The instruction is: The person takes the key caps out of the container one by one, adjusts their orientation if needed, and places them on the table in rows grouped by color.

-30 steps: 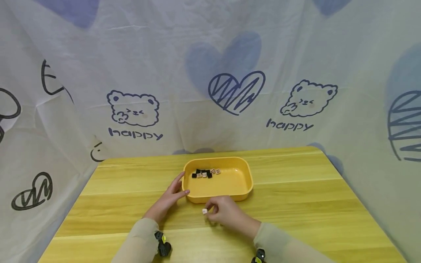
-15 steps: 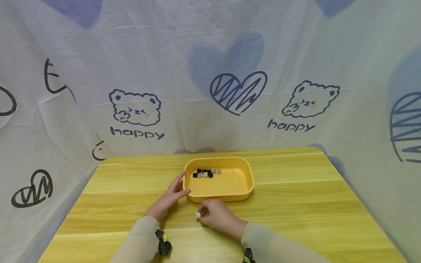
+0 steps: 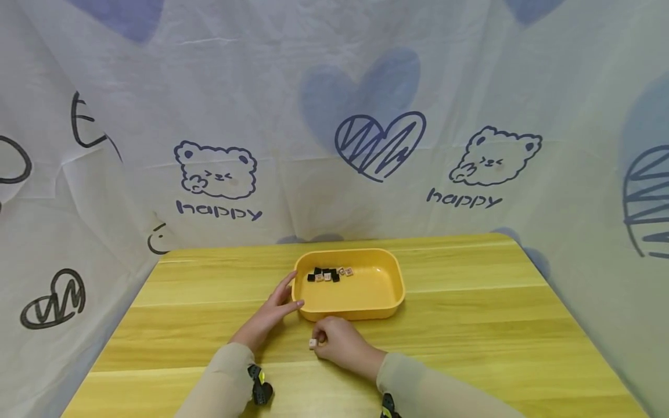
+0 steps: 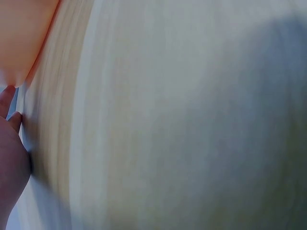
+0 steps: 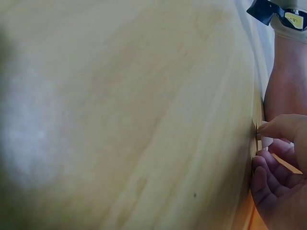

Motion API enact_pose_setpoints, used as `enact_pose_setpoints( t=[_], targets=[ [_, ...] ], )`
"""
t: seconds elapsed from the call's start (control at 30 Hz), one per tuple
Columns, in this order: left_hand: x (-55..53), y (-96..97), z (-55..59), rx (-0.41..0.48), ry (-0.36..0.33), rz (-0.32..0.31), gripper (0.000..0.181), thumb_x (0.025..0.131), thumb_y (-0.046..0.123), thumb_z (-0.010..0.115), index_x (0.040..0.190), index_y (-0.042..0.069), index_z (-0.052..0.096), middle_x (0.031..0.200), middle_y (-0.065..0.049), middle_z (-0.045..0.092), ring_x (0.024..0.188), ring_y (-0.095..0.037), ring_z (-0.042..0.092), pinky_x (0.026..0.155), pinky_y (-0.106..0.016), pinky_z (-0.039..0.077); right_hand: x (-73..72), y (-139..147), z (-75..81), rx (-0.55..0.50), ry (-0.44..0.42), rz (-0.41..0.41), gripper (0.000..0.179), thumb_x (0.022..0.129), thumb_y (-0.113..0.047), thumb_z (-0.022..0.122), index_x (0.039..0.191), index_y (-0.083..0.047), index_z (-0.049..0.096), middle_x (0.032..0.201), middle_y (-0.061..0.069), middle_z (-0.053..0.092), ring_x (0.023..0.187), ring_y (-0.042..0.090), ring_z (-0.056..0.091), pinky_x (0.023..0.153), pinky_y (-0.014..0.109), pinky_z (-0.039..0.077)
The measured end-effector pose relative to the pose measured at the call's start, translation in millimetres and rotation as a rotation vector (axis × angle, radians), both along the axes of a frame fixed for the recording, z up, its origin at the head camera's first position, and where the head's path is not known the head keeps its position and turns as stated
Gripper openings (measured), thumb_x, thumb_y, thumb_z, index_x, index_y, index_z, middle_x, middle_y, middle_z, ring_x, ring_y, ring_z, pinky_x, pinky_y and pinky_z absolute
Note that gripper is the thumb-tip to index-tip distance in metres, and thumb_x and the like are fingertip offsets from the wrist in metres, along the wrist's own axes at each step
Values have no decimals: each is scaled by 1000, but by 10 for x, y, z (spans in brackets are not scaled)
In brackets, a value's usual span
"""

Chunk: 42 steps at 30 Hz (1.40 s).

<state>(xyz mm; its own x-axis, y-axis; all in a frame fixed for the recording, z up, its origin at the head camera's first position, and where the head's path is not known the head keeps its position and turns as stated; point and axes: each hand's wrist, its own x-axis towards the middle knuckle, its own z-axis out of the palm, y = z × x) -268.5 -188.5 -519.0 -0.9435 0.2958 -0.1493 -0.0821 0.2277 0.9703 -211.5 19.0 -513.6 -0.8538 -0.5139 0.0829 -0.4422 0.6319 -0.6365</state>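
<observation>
Between thumb and fingers, my right hand (image 3: 342, 346) pinches a small white cube (image 3: 313, 343) at the table top, just in front of the yellow tray (image 3: 360, 315). A faint mark shows on the cube, too small to read. In the right wrist view, curled fingers (image 5: 271, 179) partly hide the cube. My left hand (image 3: 266, 319) rests against the tray's left front corner, thumb at the rim and the other fingers spread along the left wall. Inside the tray, at its back left, lie several small black cubes (image 3: 335, 278) and white cubes (image 3: 327, 277).
Yellow wood-grain table (image 3: 470, 313) extends on both sides of the tray. A printed cloth (image 3: 292, 191) with bears and hearts hangs behind and beside it. Dark wrist devices (image 3: 259, 386) sit on both sleeves.
My right hand has moved left and slightly toward the front edge with the white cube, mostly in the first half second. My left hand and the tray stay in place.
</observation>
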Motion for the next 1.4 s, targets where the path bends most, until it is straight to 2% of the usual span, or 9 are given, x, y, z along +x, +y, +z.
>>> enact_pose_setpoints(
  t=[0.2, 0.33, 0.53, 0.77, 0.9, 1.07, 1.17, 1.4],
  targets=[
    [-12, -1, 2, 5, 9, -6, 75, 96, 20, 64, 156, 34, 21, 159, -20, 18, 146, -36, 11, 113, -64, 9, -2, 5, 16, 11, 2, 2, 12, 80, -14, 77, 78, -15, 65, 72, -9, 51, 66, 3, 46, 62, 20, 41],
    [-6, -15, 2, -1, -15, 7, 75, 95, 25, 66, 155, 37, 21, 160, -20, 13, 147, -35, 8, 112, -66, 7, 1, 22, 34, 2, -12, 3, 12, 81, -16, 78, 79, -15, 65, 73, -8, 52, 67, 4, 46, 62, 20, 42],
    [12, -27, 19, -13, -14, 5, 76, 95, 25, 65, 156, 34, 19, 160, -23, 9, 147, -38, 6, 112, -66, 6, 40, 116, 108, -28, -23, 20, 15, 74, -6, 77, 85, -11, 68, 79, -8, 56, 71, 3, 50, 65, 19, 46],
    [5, -29, 0, -13, -17, 22, 76, 95, 24, 65, 156, 34, 21, 159, -25, 10, 146, -39, 7, 112, -66, 7, 99, 261, 320, -55, -43, 30, 19, 77, -7, 77, 94, -8, 70, 84, -6, 60, 75, 7, 55, 68, 20, 49],
    [2, -20, -4, -12, -16, 28, 76, 94, 23, 66, 155, 35, 22, 159, -23, 12, 146, -38, 9, 113, -64, 7, 75, 343, 452, -68, 18, 26, 17, 78, -8, 78, 93, -7, 70, 83, -3, 61, 72, 11, 56, 65, 19, 48],
    [-3, -10, -10, -13, -13, 30, 77, 94, 21, 67, 155, 34, 23, 159, -21, 14, 146, -37, 10, 114, -61, 8, -11, 432, 612, -77, 76, -3, 14, 81, -9, 78, 93, -6, 70, 85, 2, 63, 72, 17, 58, 63, 21, 49],
    [-10, -3, -6, -15, -9, 25, 77, 94, 20, 67, 156, 33, 23, 159, -21, 16, 146, -37, 11, 114, -62, 9, -111, 473, 668, -66, 93, -29, 14, 82, -9, 77, 93, -6, 70, 86, 2, 62, 71, 14, 56, 62, 23, 48],
    [-9, 11, -2, -15, -8, 19, 77, 94, 21, 67, 156, 33, 23, 159, -21, 16, 146, -37, 12, 114, -62, 9, -410, 484, 746, 7, 56, -100, 15, 84, -12, 76, 97, -8, 70, 89, 1, 63, 76, 13, 56, 64, 27, 49]
  ],
)
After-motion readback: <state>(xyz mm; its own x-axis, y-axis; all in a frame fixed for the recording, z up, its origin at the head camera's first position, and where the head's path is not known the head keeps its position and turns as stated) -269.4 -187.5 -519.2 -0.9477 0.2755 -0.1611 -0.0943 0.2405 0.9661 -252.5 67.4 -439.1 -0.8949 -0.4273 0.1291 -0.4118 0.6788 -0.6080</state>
